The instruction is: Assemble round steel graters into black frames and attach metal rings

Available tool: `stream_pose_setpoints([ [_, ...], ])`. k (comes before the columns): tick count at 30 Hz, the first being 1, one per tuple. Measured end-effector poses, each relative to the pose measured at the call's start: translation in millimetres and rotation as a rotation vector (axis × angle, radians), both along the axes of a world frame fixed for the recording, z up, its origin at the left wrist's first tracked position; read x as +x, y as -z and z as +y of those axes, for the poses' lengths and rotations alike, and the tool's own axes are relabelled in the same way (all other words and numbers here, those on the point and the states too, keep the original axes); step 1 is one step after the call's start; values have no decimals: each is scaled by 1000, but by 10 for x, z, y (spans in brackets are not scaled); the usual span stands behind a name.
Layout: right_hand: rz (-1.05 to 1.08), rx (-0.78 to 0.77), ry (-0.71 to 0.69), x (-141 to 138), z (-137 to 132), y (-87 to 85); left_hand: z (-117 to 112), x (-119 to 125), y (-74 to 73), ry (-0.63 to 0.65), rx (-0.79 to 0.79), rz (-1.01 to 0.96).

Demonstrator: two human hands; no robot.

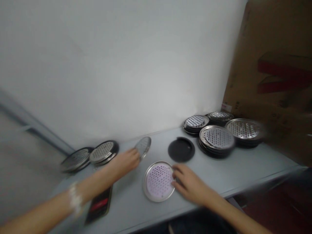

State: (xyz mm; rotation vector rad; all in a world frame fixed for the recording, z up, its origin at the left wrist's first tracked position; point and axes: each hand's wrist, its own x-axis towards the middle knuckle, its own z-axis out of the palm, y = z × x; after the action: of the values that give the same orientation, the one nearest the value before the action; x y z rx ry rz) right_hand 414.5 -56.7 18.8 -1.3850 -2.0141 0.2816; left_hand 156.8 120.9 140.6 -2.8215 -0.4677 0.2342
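My left hand is closed on the edge of a round metal grater plate, held up on its side above the table. Lower down, a second round grater plate lies flat, its perforated middle tinted pale violet inside a silver rim. The fingers of my right hand are curled at that plate's right edge and appear to grip it. Just behind lies a black round dish. The picture is somewhat blurred by motion.
Stacks of round graters with black bases stand at the back right, beside a big cardboard box. More grater plates lie at the left end of the grey table. A dark phone-like slab sits under my left forearm. A white wall rises behind.
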Motion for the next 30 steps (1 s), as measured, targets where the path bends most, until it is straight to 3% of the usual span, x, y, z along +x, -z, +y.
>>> stream_pose_setpoints([
  [4,5,-23,-10,0,5,8,-204,141,6,16,154,90],
  [8,13,-20,-20,0,7,1,-260,106,-177,65,309,154],
  [11,20,-16,-21,5,3,-7,-240,12,-357,-12,296,23],
  [13,24,-16,-17,8,2,-7,-268,-57,-400,-128,214,-113],
  [16,39,-21,-5,8,3,-5,-412,-133,-300,-311,-25,-387],
  [23,119,-27,17,13,-17,-50,-819,-70,227,-698,-792,-1143],
  [27,113,-40,70,14,8,29,-864,44,520,-989,-1310,-1335],
  [30,93,-51,134,19,39,109,-838,74,732,-1072,-1500,-1359],
])
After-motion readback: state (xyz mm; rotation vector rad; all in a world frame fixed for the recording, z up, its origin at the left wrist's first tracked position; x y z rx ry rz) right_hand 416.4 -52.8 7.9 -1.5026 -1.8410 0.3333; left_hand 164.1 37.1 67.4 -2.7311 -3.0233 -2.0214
